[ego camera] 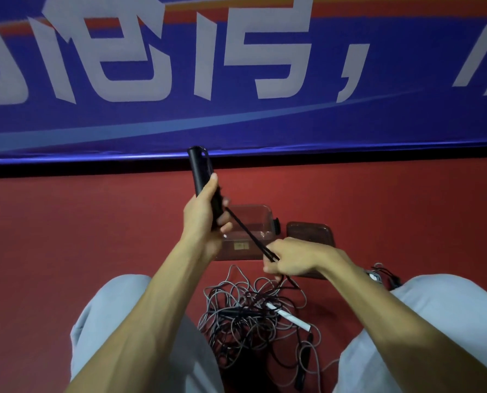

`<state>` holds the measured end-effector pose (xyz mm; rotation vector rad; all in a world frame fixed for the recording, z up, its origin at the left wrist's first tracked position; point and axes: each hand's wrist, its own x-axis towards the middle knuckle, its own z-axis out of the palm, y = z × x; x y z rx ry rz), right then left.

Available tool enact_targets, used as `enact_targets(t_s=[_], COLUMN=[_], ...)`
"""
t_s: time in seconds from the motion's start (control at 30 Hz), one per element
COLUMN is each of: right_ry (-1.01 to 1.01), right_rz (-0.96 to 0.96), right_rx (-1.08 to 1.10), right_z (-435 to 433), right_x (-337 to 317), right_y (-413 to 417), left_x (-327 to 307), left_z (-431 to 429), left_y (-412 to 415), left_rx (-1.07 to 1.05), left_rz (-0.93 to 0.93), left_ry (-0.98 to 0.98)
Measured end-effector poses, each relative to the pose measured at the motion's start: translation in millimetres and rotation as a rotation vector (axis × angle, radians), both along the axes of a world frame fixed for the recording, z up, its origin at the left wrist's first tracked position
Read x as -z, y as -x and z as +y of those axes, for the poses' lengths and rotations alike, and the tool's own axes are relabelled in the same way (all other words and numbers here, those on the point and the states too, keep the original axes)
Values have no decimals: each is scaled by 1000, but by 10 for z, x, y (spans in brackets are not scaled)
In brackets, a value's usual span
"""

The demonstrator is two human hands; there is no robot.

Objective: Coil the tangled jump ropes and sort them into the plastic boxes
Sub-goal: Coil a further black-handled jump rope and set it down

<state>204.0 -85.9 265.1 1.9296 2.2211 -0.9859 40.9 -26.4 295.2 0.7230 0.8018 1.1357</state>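
the black cylindrical rope handles point(204, 180) are clenched in the left hand point(201, 219), above the clear plastic box point(253, 222); the black cord point(251, 236) is pinched by the right hand point(293, 258). coiling is under way; next, cord must be freed from the tangled grey-and-black rope pile point(253, 316) below the box.

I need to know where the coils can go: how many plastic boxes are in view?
2. A clear plastic box sits on the red floor behind the left hand; a darker lidded plastic box stands to its right, partly hidden by the right hand. Others may lie out of frame.
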Motion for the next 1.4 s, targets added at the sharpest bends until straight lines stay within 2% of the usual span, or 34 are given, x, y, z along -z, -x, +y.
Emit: enact_targets(t_s=[0.07,0.13,0.2,0.3,0.43,0.63,0.83,0.9,0.97,1.03,1.13,1.2,1.3,1.4], right_ry=[12,-57,-201,-470,-719,-826,-848,-786,-666,-526,-334,-260,-185,22], right_rz=[109,144,112,162,214,227,192,205,285,543,1117,1291,1249,1073], right_rx=[5,-16,-35,3,41,171,514,558,566,582,750,847,764,496], right_z=[-10,-21,-50,-87,-109,-101,-73,-52,-16,-9,-11,-2,34,-26], right_x=[-10,-77,-177,-330,-394,-391,-357,-342,-317,-316,-362,-388,-325,-320], right_y=[9,6,-30,-150,-316,-427,-365,-353,-369,-392,-429,-401,-272,-146], left_x=[79,134,143,156,154,183,222,200,193,182,143,127,109,134], left_z=[107,187,211,178,29,-154,-239,-300,-317,-309,-277,-192,-96,-29], left_y=[35,84,121,120,-6,-162,-134,-117,-87,-70,-67,-50,-54,-74], left_rx=[-189,-302,-290,-87,223,387,526,599,613,570,411,259,133,36], left_rz=[234,518,798,1158,1254,1329,1485,1447,1356,1241,1079,951,792,685], left_ry=[-64,-189,-313,-389,-444,-652,-1068,-1118,-1090,-1037,-923,-815,-700,-595])
